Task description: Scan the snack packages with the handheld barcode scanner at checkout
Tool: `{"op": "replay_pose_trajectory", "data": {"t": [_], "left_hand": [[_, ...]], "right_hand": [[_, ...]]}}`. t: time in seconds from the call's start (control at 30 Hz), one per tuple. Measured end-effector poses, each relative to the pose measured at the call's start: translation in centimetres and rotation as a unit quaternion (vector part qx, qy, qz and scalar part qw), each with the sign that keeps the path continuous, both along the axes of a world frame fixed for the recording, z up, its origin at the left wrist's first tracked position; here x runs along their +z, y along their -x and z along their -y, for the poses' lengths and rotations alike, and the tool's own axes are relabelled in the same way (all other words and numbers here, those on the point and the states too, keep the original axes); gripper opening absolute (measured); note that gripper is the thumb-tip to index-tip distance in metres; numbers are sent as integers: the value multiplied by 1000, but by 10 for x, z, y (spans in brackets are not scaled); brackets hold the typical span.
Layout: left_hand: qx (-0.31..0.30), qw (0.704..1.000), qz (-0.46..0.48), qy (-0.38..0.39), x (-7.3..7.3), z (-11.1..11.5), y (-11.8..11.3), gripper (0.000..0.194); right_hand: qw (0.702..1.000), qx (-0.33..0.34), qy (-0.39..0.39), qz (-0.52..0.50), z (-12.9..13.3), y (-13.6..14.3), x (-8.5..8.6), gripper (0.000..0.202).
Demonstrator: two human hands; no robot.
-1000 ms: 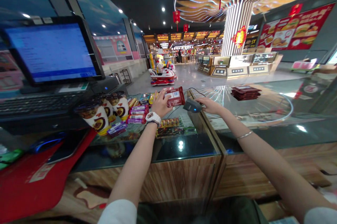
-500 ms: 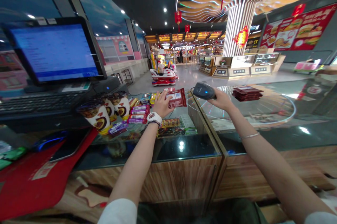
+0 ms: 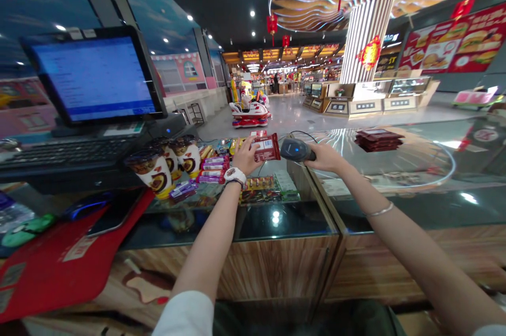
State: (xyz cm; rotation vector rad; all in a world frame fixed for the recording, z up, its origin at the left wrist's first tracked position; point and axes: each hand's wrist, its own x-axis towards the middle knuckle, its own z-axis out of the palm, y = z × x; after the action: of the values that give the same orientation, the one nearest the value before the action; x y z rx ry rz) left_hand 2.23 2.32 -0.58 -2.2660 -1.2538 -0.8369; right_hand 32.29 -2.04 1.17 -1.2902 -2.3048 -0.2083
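Note:
My left hand (image 3: 245, 157) holds a dark red packet (image 3: 268, 148) over the glass counter, its white barcode label facing up. Wrapped round the handle of a dark grey scanner (image 3: 294, 150) is my right hand (image 3: 326, 158). The scanner's head points left and is close beside the packet's right end; a blue light glows on its top. A stack of similar dark red packets (image 3: 378, 139) lies on the right-hand counter. Purple-wrapped bars (image 3: 214, 166) lie just left of my left wrist.
Several printed cups (image 3: 156, 175) stand left of the bars. Behind them are a monitor (image 3: 95, 78) and a keyboard (image 3: 67, 152). A phone (image 3: 114, 215) rests on a red mat (image 3: 79, 273). The counter's near edge (image 3: 276, 239) runs below my forearms.
My right hand has brought the scanner left and slightly down, closer to the packet. The packet stays in my left hand. The whole view has shifted a little.

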Motion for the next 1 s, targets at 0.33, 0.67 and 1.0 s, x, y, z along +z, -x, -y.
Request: {"op": "replay_pose_trajectory", "data": {"t": [0.33,0.67,1.0], "left_hand": [[5,1000,-16,0,-1,0,1,43],[-1,1000,-6,3,0,1,1,40],[1,1000,-10,-5,1,2,0,41]], "right_hand": [[999,-35,-4,13,0,3,-1,41],[1000,-21,-13,1,-3,1,-2,37],[999,-14,35,9,-7,-1,-8,45]]}}
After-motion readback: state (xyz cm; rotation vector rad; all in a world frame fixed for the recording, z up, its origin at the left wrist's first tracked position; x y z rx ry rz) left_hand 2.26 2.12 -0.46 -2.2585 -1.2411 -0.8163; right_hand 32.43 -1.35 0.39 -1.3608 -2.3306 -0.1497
